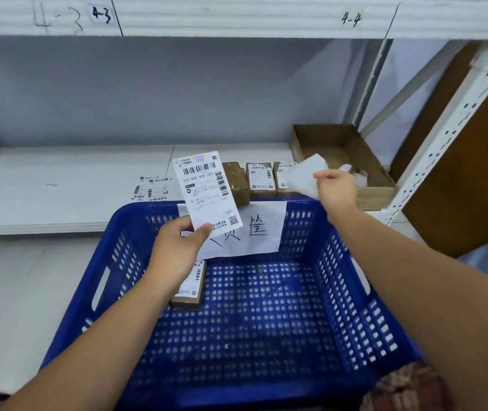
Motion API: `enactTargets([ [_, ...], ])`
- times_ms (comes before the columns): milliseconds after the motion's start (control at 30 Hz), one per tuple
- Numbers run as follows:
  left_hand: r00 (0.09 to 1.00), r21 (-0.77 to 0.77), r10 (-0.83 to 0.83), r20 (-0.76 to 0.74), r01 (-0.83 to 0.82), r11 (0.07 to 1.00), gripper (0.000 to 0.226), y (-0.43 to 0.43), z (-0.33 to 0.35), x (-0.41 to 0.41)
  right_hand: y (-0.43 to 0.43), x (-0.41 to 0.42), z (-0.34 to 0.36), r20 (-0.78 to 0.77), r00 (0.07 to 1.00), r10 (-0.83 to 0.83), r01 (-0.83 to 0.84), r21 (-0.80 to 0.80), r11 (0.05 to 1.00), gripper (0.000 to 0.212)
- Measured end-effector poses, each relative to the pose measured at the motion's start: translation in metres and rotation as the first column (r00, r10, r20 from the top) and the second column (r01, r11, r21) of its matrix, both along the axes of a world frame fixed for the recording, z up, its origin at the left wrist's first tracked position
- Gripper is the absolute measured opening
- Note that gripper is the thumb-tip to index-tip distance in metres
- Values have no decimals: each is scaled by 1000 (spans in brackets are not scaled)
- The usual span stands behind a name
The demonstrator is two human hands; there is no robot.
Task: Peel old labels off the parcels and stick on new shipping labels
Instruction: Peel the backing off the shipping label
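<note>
My left hand (177,250) pinches the bottom edge of a printed shipping label (207,191) and holds it upright above the blue basket (355,307). My right hand (336,188) grips a blank white backing sheet (303,175) over the shelf, near the open cardboard tray (370,161). Three small brown parcels (260,179) stand in a row on the shelf behind the basket; two show labels, the left one (235,180) shows bare cardboard. One labelled parcel (190,287) lies inside the basket, partly hidden by my left wrist.
More labels (150,189) lie flat on the white shelf (59,185) to the left. A handwritten paper sign (254,229) hangs on the basket's far wall. White scraps sit in the cardboard tray. A metal rack post (444,137) and a brown board stand at right.
</note>
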State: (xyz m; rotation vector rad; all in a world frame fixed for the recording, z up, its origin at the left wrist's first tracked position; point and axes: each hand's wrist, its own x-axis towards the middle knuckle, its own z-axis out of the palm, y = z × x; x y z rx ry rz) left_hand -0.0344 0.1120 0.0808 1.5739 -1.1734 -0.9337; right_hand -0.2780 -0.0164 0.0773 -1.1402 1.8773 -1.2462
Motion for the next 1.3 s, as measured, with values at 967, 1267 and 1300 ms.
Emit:
enactTargets([
  [967, 985, 76, -161, -64, 166, 983, 21, -130, -58, -18, -128, -55, -79, -686, 721, 102, 109, 257, 960, 56],
  [1267, 983, 72, -143, -112, 151, 986, 21, -122, -45, -16, -75, 68, -38, 460, 764, 453, -581, 185, 793, 29],
  [1300, 981, 80, -159, -111, 168, 983, 21, -121, -43, -15, -70, 77, -37, 496, 723, 481, -612, 137, 779, 21],
])
